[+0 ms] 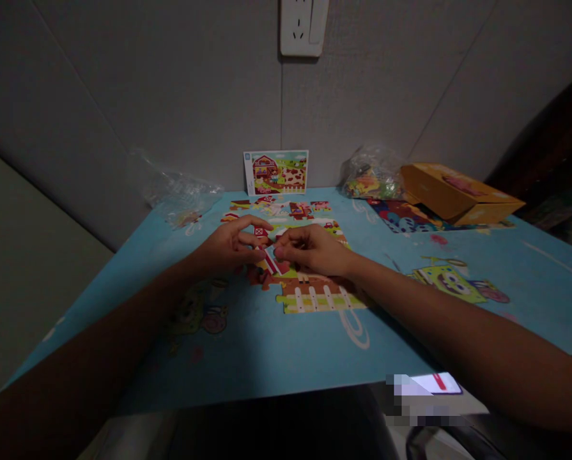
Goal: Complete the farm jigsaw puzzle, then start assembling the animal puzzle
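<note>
A red, white and pale-blue jigsaw piece is pinched between my two hands, just above a partly joined farm jigsaw. My left hand grips the piece's left side with thumb and fingers. From the right, my right hand pinches its upper right edge. Both hands cover part of the joined picture, which shows a white fence along its near side. Beyond the hands, several loose jigsaw pieces lie on the blue table. A farm picture card leans upright against the wall.
On the left lies a clear plastic bag. Another bag with colourful pieces sits at the back right, beside an orange box resting on a dark, colourful picture sheet. A lit phone screen shows below the table's front edge.
</note>
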The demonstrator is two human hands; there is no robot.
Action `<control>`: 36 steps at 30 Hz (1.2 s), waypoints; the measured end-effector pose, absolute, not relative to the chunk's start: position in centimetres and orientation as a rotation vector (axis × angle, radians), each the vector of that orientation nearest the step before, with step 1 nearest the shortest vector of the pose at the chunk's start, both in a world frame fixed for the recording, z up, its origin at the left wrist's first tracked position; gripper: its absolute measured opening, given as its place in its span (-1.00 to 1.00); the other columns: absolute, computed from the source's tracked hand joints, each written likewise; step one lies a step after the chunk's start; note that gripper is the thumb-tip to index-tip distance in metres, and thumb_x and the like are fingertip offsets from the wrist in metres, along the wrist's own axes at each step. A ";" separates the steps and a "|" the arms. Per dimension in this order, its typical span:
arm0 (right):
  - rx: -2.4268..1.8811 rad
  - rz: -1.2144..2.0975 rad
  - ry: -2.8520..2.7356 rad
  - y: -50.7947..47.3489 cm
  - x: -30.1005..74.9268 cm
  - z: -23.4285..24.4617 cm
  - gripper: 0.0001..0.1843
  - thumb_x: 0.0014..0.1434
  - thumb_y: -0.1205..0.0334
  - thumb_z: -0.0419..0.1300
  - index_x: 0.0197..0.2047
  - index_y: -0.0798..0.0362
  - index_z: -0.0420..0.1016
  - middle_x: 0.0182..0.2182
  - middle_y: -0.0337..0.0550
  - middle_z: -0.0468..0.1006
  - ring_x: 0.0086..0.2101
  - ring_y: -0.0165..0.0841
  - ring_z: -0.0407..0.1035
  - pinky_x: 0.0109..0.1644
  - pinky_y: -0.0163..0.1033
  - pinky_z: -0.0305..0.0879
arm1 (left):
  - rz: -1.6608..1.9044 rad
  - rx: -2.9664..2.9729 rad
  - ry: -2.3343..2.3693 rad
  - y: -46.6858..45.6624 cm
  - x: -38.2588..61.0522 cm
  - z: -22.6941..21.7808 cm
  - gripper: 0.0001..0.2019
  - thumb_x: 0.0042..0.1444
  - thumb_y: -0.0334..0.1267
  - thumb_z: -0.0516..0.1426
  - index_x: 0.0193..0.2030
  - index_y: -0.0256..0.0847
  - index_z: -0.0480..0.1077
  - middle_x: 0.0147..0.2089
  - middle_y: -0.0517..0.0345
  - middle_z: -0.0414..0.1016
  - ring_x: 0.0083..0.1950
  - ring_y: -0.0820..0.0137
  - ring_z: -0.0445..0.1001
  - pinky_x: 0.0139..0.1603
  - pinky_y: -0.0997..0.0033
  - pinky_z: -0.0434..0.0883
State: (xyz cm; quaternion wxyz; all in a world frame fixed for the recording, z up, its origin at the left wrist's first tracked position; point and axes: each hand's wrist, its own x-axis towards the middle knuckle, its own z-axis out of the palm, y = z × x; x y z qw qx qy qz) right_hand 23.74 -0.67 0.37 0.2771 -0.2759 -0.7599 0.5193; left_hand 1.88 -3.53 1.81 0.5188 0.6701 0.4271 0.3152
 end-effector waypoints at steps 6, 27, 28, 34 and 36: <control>-0.948 0.977 -2.100 0.6 24.5 0.1 -0.71 0.24 0.09 0.14 -0.34 0.13 0.53 -0.54 -0.20 0.48 -0.53 -0.44 0.30 -0.42 -0.29 0.19 | 1.160 1.519 1.394 -1.8 -0.4 2.0 -0.77 -0.07 -0.27 0.28 -0.30 -0.26 0.35 -0.58 0.20 0.47 -0.66 0.45 0.43 -0.73 0.57 0.21; -0.960 0.241 -2.539 3.1 25.9 -0.6 -0.66 0.15 0.23 0.22 -0.01 0.12 0.58 -0.03 0.11 0.53 0.03 -0.08 0.37 0.17 0.02 0.23 | 0.882 1.632 1.587 -1.1 -1.8 1.8 -0.79 -0.09 -0.32 0.24 -0.26 -0.33 0.54 -0.67 0.23 0.38 -0.67 0.53 0.27 -0.68 0.56 0.11; -0.961 0.228 -2.539 3.1 25.9 -0.6 -0.66 0.15 0.24 0.22 -0.01 0.12 0.58 -0.03 0.11 0.53 0.03 -0.09 0.37 0.16 0.01 0.24 | 0.912 1.625 1.595 -1.0 -1.9 1.6 -0.78 -0.08 -0.31 0.24 -0.25 -0.33 0.54 -0.68 0.23 0.37 -0.68 0.55 0.25 -0.69 0.57 0.10; -1.061 0.206 -2.523 3.1 26.0 -0.7 -0.66 0.15 0.24 0.21 -0.01 0.12 0.57 -0.02 0.12 0.51 -0.02 -0.11 0.40 0.12 -0.03 0.27 | 1.070 1.550 1.640 -0.4 -2.4 0.5 -0.63 -0.07 -0.26 0.22 -0.08 -0.34 0.53 -0.64 0.25 0.37 -0.67 0.53 0.26 -0.66 0.57 0.22; -1.088 0.194 -2.517 3.3 26.1 -0.8 -0.66 0.14 0.24 0.20 -0.02 0.12 0.57 -0.01 0.11 0.50 -0.01 -0.10 0.39 0.12 -0.02 0.27 | 1.060 1.586 1.686 -0.4 -2.3 0.4 -0.59 -0.07 -0.25 0.22 -0.03 -0.33 0.52 -0.59 0.25 0.39 -0.66 0.54 0.24 -0.65 0.56 0.22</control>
